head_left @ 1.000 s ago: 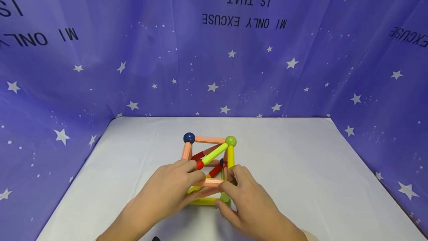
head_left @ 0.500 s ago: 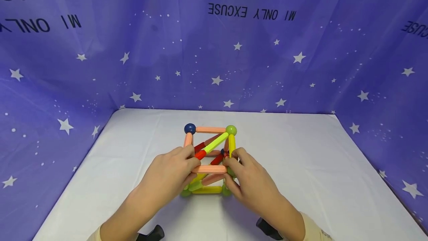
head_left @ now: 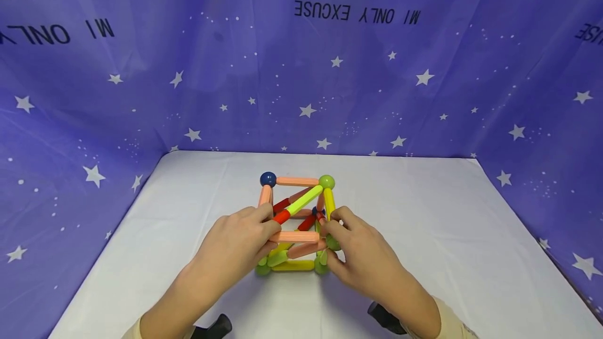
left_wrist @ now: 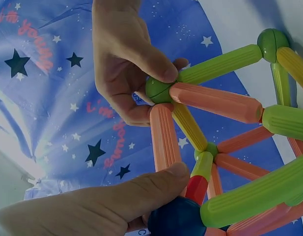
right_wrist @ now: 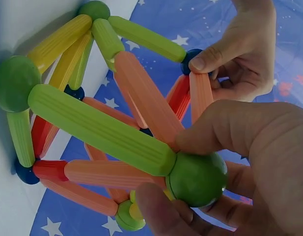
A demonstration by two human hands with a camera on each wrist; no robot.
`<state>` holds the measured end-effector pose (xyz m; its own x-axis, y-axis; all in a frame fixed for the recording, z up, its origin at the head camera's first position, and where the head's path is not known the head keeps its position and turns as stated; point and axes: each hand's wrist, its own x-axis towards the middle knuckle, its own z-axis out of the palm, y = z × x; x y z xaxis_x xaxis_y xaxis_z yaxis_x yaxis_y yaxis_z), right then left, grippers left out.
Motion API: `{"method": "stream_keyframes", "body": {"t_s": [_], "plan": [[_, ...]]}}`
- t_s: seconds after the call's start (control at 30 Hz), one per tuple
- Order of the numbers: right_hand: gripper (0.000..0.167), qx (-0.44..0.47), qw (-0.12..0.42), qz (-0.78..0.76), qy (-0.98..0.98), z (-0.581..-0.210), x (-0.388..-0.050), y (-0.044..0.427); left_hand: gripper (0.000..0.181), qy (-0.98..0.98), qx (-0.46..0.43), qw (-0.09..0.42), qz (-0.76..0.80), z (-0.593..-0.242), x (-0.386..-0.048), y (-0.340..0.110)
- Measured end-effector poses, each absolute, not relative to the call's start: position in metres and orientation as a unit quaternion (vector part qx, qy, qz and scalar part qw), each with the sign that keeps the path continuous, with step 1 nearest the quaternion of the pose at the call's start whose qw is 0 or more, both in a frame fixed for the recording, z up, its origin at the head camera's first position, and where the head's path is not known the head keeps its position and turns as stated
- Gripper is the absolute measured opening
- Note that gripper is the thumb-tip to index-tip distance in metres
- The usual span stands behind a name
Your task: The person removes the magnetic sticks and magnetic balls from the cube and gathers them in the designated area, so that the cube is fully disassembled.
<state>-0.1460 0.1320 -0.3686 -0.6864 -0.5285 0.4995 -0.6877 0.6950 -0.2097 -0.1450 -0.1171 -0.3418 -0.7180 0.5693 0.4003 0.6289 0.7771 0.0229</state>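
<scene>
On the white table stands a box-shaped frame of magnetic rods and balls, with a salmon rod [head_left: 295, 237] along its near top edge. My left hand [head_left: 235, 245] grips that rod's left corner, its thumb over the joint with a dark blue ball [left_wrist: 176, 216]. At the right corner my right hand [head_left: 369, 250] holds a green ball [right_wrist: 198, 179] between thumb and fingers. A lime-and-red diagonal [head_left: 301, 204] runs from the far green ball [head_left: 326, 182] towards my left fingers. Another dark blue ball [head_left: 268, 179] marks the far left top corner. My hands cover parts of the near corners.
The white table [head_left: 424, 208] extends around the frame. A purple star-printed cloth [head_left: 301, 67] rises behind and on both sides. Black devices [head_left: 214, 327] show beside both wrists.
The view has tilted down, so the frame sits higher in the picture. My right hand has shifted slightly right, uncovering more of the green ball. My left hand keeps its hold.
</scene>
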Motion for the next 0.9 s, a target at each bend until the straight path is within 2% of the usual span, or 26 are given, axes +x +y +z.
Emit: {"method": "stream_keyframes", "body": {"t_s": [0.17, 0.6, 0.9], "plan": [[0.023, 0.341, 0.214, 0.188, -0.896, -0.3697, -0.1471, 0.1322, 0.021, -0.923, -0.324, 0.189, -0.085, -0.3436, -0.1454, -0.1173], [0.028, 0.355, 0.187, 0.240, -0.884, -0.3740, -0.1486, 0.1339, 0.022, -0.923, -0.326, 0.186, -0.085, -0.3448, -0.1456, -0.1178], [0.029, 0.353, 0.199, 0.243, -0.881, -0.3737, -0.1518, 0.1336, 0.022, -0.921, -0.328, 0.190, -0.086, -0.3421, -0.1470, -0.1187]]}}
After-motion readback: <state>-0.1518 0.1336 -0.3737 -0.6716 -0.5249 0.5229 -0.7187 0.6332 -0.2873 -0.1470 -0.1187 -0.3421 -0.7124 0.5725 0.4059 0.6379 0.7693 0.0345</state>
